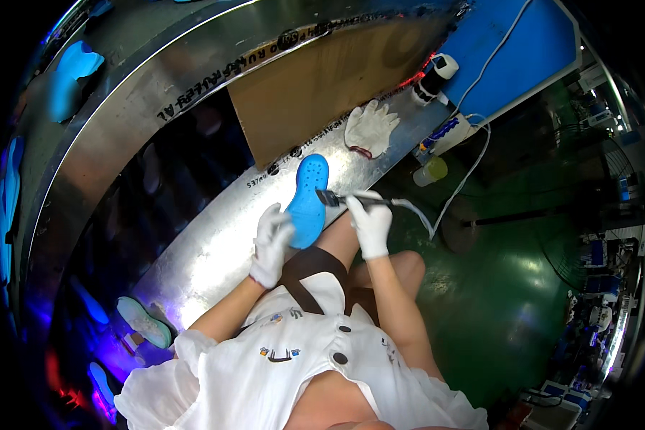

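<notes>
A bright blue shoe sole [309,208] with small holes toward its far end lies on the metal bench top in front of me. My left hand [270,247], in a white glove, is at its left edge near the heel end. Those fingers look extended and loosely apart, slightly blurred; I cannot tell whether the thumb touches the sole. My right hand [371,223], also gloved in white, grips a dark-handled brush [352,201]. The flat head of this brush reaches the sole's right edge, and a pale tube trails from its other end.
A spare white glove [371,129] lies farther along the metal bench [215,247]. Beyond it are a black-and-white bottle [434,77] and a yellowish cup [430,172]. Brown cardboard [330,79] stands at the back. Left are a pale shoe [143,322] and a curved conveyor with blue soles [68,79].
</notes>
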The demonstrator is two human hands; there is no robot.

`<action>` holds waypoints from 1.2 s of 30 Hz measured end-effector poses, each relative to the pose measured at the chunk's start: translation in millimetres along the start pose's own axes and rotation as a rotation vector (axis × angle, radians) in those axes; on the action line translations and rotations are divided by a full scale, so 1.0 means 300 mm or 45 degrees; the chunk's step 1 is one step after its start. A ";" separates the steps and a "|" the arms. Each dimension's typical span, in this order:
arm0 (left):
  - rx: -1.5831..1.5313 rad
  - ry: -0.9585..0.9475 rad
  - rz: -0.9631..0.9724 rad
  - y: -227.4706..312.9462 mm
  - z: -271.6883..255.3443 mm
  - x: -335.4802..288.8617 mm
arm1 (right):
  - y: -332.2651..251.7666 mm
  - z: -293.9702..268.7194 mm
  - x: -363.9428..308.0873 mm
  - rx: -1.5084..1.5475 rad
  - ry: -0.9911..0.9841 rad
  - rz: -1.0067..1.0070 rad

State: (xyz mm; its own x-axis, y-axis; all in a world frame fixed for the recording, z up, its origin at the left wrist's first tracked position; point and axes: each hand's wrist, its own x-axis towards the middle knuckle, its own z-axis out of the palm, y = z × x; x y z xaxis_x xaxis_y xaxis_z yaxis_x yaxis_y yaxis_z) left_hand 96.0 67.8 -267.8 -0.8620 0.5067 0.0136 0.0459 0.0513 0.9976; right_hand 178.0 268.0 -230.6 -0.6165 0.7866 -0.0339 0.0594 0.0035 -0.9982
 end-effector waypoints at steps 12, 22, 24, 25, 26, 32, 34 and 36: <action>-1.676 0.041 -1.387 0.093 0.117 0.170 | -0.189 0.081 -0.169 -1.028 -0.469 -0.417; -1.782 -0.481 -0.815 0.080 0.173 0.068 | -0.300 0.036 -0.141 -0.561 -0.561 -1.136; -1.885 -0.574 -0.961 0.098 0.133 0.048 | -0.314 0.012 -0.120 -0.384 -0.349 -0.862; -2.022 -0.802 -0.933 0.178 0.114 0.040 | -0.297 0.004 -0.117 -0.404 -0.139 -0.666; -1.987 -0.579 -1.001 0.196 0.132 0.032 | -0.280 -0.002 -0.121 -0.578 -0.206 -0.954; -1.898 -0.600 -0.855 0.238 0.151 0.103 | -0.300 0.025 -0.232 -0.354 -0.512 -0.938; -1.860 -0.567 -0.848 0.226 0.146 0.099 | -0.292 0.005 -0.167 -0.514 -0.211 -0.976; -1.857 -0.546 -0.836 0.224 0.150 0.087 | -0.276 0.016 -0.193 -0.547 -0.322 -1.086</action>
State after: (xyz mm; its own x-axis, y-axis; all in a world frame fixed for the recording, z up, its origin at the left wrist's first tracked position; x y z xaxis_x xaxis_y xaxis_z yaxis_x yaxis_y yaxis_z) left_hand 99.3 123.1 -203.5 -0.3374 0.9240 -0.1799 -0.9412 -0.3344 0.0481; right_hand 204.9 219.1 -146.2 -0.7320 0.2613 0.6293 -0.2339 0.7711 -0.5922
